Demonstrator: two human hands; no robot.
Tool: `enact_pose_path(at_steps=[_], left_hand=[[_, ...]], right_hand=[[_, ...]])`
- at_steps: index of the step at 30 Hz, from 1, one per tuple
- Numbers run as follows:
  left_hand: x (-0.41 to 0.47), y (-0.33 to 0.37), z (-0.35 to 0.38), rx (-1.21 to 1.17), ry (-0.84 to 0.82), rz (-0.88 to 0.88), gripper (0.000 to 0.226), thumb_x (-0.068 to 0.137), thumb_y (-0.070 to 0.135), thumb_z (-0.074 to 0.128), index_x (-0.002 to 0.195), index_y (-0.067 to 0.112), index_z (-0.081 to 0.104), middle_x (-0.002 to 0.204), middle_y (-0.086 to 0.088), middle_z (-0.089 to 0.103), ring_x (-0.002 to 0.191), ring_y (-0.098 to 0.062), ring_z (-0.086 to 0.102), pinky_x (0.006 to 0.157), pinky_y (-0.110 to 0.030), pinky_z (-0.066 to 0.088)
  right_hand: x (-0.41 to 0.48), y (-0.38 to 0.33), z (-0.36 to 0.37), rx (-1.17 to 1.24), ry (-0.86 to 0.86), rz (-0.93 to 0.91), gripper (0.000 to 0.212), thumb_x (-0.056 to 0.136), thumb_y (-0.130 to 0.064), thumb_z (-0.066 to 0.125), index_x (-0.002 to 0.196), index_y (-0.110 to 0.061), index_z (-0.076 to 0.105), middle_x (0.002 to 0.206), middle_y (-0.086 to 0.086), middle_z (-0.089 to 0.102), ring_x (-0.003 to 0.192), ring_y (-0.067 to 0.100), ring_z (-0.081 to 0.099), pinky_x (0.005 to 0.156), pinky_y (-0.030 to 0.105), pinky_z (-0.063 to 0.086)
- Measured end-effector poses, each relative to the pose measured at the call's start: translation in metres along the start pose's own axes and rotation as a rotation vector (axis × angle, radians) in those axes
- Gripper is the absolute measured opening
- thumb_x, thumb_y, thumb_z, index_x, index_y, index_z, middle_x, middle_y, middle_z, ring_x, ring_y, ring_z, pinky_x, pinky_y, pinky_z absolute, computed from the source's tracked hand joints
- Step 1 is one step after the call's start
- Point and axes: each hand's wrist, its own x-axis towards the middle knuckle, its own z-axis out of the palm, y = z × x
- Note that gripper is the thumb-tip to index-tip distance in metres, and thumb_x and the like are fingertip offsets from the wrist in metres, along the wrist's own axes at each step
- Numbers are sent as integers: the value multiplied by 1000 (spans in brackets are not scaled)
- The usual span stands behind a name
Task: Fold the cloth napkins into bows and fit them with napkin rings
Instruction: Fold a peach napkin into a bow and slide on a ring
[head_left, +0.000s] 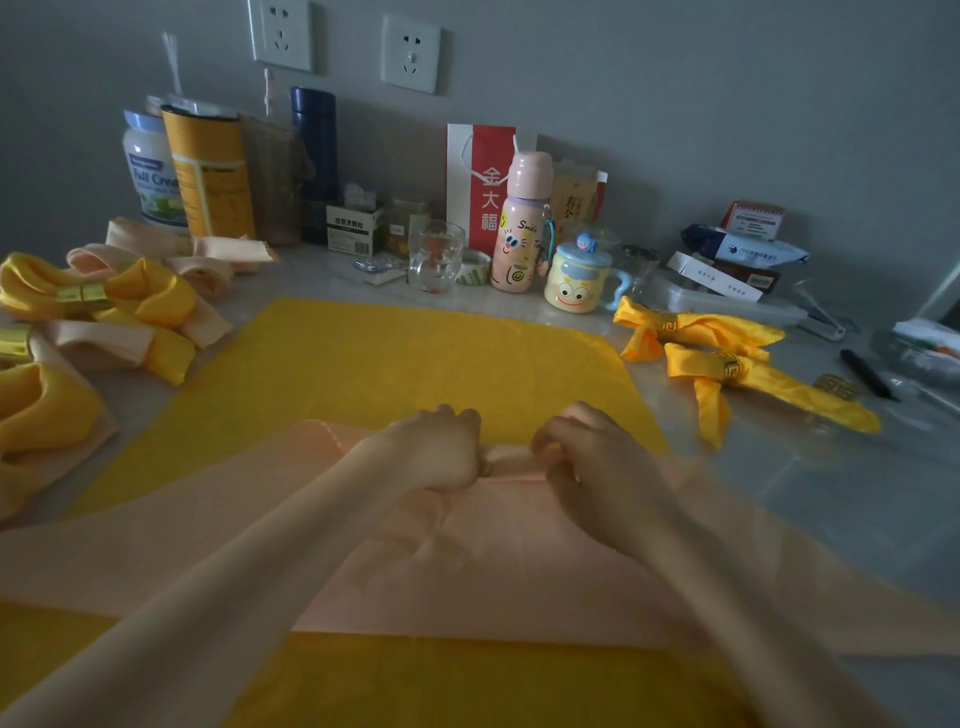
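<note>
Both hands are working at the centre of the table (831, 493), close together but not touching. The left hand (441, 452) is curling its fingers tightly over the far edge of the peach napkin (467, 571), and the right hand (582, 457) is pinching the same edge just beside it. This paired grip appears intended to gather or roll the edge evenly, so the fold is most likely at an early stage. The peach napkin is lying largely flat, wrinkling only below the left hand, and is resting on a yellow napkin (389, 364) spread beneath it, probably so the two get folded as one. Finished bows (130, 301) are sitting at the left, one showing a gold ring (83, 293). Ringed yellow pieces (727, 358) are lying at the right, with a loose ring (836, 385) just beyond them, seemingly awaiting use.
</note>
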Motion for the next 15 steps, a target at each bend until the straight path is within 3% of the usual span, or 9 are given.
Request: enact_pose_path(at_steps=[2, 4, 6, 10, 15], left_hand=[[-1, 2, 1, -7, 16, -19, 45, 98, 35, 42, 131, 5, 35, 130, -18, 42, 120, -37, 44, 97, -41, 39], [-4, 6, 4, 42, 74, -57, 52, 98, 37, 40, 137, 6, 27, 136, -17, 35, 127, -36, 36, 101, -41, 33], [-6, 10, 12, 170, 147, -67, 55, 98, 38, 35, 144, 11, 21, 145, -15, 23, 135, -33, 22, 109, -42, 22], [-5, 7, 28, 101, 96, -21, 55, 102, 32, 19, 151, 16, 1, 159, -6, -3, 146, -23, 0, 116, -46, 2], [-4, 1, 29, 52, 100, -43, 56, 101, 37, 15, 151, 18, -2, 159, -1, -8, 146, -19, -5, 116, -45, -2]], right_hand=[[3, -10, 15, 79, 4, -50, 48, 84, -29, 31, 115, -13, 63, 122, 8, 58, 116, 27, 52, 92, 31, 39], [3, -16, 28, 36, -157, -62, 73, 80, -50, 12, 136, -18, 47, 146, 5, 39, 137, 21, 33, 111, 30, 21], [1, -16, 34, -44, -260, -57, 89, 71, -57, -6, 147, -24, 28, 156, -3, 20, 144, 14, 15, 114, 28, 5], [4, -14, 28, -144, -398, 1, 68, 87, -53, -4, 150, -29, 3, 159, -6, -2, 146, 14, -2, 115, 35, -4], [7, -18, 24, -162, -409, 51, 51, 102, -37, 14, 150, -29, 0, 159, -3, -6, 146, 15, -6, 117, 40, -5]])
